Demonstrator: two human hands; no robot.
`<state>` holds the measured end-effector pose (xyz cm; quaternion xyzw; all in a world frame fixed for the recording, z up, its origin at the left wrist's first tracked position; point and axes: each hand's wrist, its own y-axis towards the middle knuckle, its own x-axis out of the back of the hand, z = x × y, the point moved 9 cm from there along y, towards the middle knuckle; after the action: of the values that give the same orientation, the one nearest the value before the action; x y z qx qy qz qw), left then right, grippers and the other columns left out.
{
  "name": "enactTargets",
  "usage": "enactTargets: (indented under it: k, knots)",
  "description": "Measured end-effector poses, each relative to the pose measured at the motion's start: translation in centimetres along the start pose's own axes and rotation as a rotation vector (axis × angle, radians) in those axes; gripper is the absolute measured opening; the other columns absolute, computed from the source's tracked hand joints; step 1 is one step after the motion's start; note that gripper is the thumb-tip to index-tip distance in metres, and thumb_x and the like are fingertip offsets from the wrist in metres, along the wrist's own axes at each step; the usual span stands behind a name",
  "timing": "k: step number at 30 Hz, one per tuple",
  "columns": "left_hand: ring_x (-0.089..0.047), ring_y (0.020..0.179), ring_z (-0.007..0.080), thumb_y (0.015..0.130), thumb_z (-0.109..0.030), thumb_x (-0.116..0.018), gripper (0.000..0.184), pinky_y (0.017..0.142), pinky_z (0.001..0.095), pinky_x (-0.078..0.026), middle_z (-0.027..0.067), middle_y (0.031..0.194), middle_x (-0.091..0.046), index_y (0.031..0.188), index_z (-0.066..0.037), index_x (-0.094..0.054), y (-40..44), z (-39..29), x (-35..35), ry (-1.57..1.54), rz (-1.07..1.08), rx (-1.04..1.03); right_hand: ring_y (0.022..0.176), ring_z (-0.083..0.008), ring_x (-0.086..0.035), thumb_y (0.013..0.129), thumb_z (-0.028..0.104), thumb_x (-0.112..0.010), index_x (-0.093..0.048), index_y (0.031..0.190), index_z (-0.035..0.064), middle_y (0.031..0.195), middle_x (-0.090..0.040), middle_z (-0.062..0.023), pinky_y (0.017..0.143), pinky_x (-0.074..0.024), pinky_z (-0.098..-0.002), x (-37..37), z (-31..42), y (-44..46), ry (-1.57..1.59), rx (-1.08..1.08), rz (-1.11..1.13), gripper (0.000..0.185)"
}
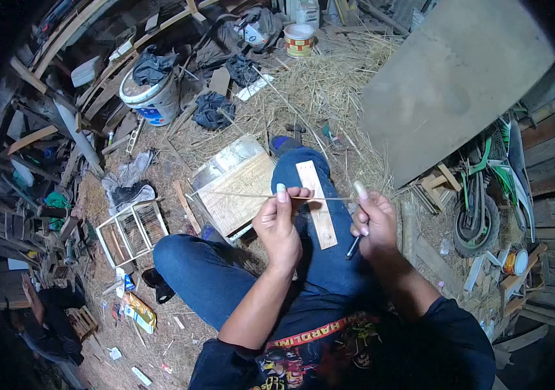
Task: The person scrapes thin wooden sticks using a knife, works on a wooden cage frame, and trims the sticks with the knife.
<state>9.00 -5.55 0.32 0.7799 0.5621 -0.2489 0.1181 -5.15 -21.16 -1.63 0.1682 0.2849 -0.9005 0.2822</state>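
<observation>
A thin, straw-coloured stick (pixel 241 194) runs level in front of me, its left part reaching out over a pale wooden board (pixel 241 201). My left hand (pixel 278 227) pinches it between thumb and fingers near its middle. At the right end, my right hand (pixel 375 222) grips it by thumb and fingertips. A dark, pen-like tool (pixel 353 247) sticks out below the right hand's curled fingers; its upper part is hidden. Behind the stick, a short wooden slat (pixel 321 224) with small holes or marks near its ends lies along my thigh.
White-framed wooden rack (pixel 133 231) stands left of my knee. Ahead are a white bucket (pixel 154 97), a small paint tub (pixel 299 40) and straw. A large panel (pixel 453 84) and a green toy motorbike (pixel 485 188) are right. Another person (pixel 50 318) sits lower left.
</observation>
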Motion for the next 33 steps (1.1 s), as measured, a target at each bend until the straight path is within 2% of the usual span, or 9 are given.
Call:
enactTargets:
  k: [4, 7, 15, 19, 23, 24, 27, 31, 33]
  knots:
    - [-0.072, 0.075, 0.0212, 0.111, -0.026, -0.056, 0.034, 0.08, 0.037, -0.06, 0.0106, 0.083, -0.071, 0.11, 0.005, -0.068, 1.1, -0.5, 0.7, 0.092, 0.131, 0.074, 0.048, -0.0049, -0.039, 0.109, 0.031, -0.057, -0.06, 0.108, 0.0099, 0.069, -0.051, 0.0017, 0.044, -0.0367, -0.0222, 2.0, 2.5, 0.5, -0.121, 0.078, 0.008, 0.021]
    - [-0.067, 0.066, 0.0175, 0.111, -0.025, -0.055, 0.034, 0.073, 0.0332, -0.059, 0.008, 0.078, -0.068, 0.112, 0.006, -0.068, 0.1, -0.1, 0.2, 0.187, 0.316, 0.211, 0.05, -0.0048, -0.041, 0.109, 0.033, -0.056, -0.058, 0.113, 0.0087, 0.072, -0.052, 0.0008, 0.045, -0.037, -0.0213, 3.0, 4.1, 1.2, -0.222, 0.049, 0.023, 0.024]
    - [-0.054, 0.053, 0.0084, 0.113, -0.03, -0.052, 0.039, 0.058, 0.026, -0.05, -0.0005, 0.064, -0.056, 0.113, 0.004, -0.071, -4.1, 5.2, 1.8, 0.454, 0.603, 0.505, 0.065, -0.0046, -0.051, 0.108, 0.02, -0.056, -0.057, 0.123, 0.0052, 0.087, -0.058, 0.0013, 0.054, -0.0442, -0.0211, 1.4, 3.6, 1.7, -0.7, 0.148, 0.2, 0.021]
    - [-0.049, 0.05, 0.0057, 0.111, -0.033, -0.056, 0.04, 0.049, 0.0244, -0.039, -0.0039, 0.061, -0.052, 0.104, 0.001, -0.075, -4.4, 5.6, 3.5, 0.641, 0.479, 0.528, 0.068, -0.0095, -0.057, 0.106, 0.011, -0.055, -0.06, 0.122, 0.0008, 0.078, -0.059, -0.0004, 0.059, -0.048, -0.0304, -0.5, 3.1, 1.7, -0.906, 0.321, 0.31, 0.02]
    - [-0.047, 0.05, 0.005, 0.11, -0.034, -0.057, 0.04, 0.047, 0.0245, -0.035, -0.0045, 0.06, -0.052, 0.099, -0.001, -0.076, -4.5, 5.9, 3.8, 0.653, 0.483, 0.519, 0.072, -0.0241, -0.07, 0.103, 0.013, -0.058, -0.066, 0.114, 0.0051, 0.076, -0.067, -0.0118, 0.068, -0.0531, -0.0385, -1.9, 2.9, 1.2, -1.174, 0.324, 0.325, 0.016]
    - [-0.048, 0.05, 0.0053, 0.11, -0.033, -0.057, 0.04, 0.047, 0.0253, -0.035, -0.0045, 0.059, -0.052, 0.097, -0.001, -0.076, -4.3, 5.7, 3.8, 0.678, 0.483, 0.5, 0.08, -0.0343, -0.074, 0.102, 0.016, -0.059, -0.067, 0.114, 0.0067, 0.083, -0.071, -0.0182, 0.072, -0.0546, -0.0429, -2.0, 2.7, 1.4, -1.234, 0.398, 0.315, 0.017]
    - [-0.047, 0.049, 0.0052, 0.11, -0.032, -0.058, 0.039, 0.046, 0.0263, -0.035, -0.0048, 0.058, -0.052, 0.094, -0.001, -0.075, -4.0, 5.6, 4.0, 0.698, 0.469, 0.482, 0.086, -0.0383, -0.075, 0.1, 0.022, -0.064, -0.067, 0.115, 0.0073, 0.089, -0.073, -0.0199, 0.074, -0.0552, -0.0447, -2.5, 2.6, 1.5, -1.262, 0.439, 0.314, 0.021]
    - [-0.044, 0.05, 0.0041, 0.11, -0.03, -0.058, 0.036, 0.047, 0.0261, -0.031, -0.0055, 0.058, -0.051, 0.095, -0.001, -0.074, -3.6, 5.7, 4.1, 0.619, 0.452, 0.427, 0.085, -0.0365, -0.075, 0.096, 0.029, -0.071, -0.068, 0.116, 0.0084, 0.089, -0.074, -0.0199, 0.075, -0.0564, -0.0439, -3.0, 2.9, 1.3, -1.19, 0.417, 0.314, 0.029]
    - [-0.043, 0.05, 0.0035, 0.11, -0.03, -0.059, 0.036, 0.047, 0.0251, -0.03, -0.0061, 0.059, -0.051, 0.095, -0.001, -0.074, -3.5, 5.3, 4.0, 0.606, 0.427, 0.427, 0.085, -0.0239, -0.076, 0.091, 0.017, -0.077, -0.069, 0.112, -0.0004, 0.097, -0.076, -0.0176, 0.074, -0.0556, -0.0348, -3.7, 3.1, 1.2, -1.246, 0.36, 0.361, 0.029]
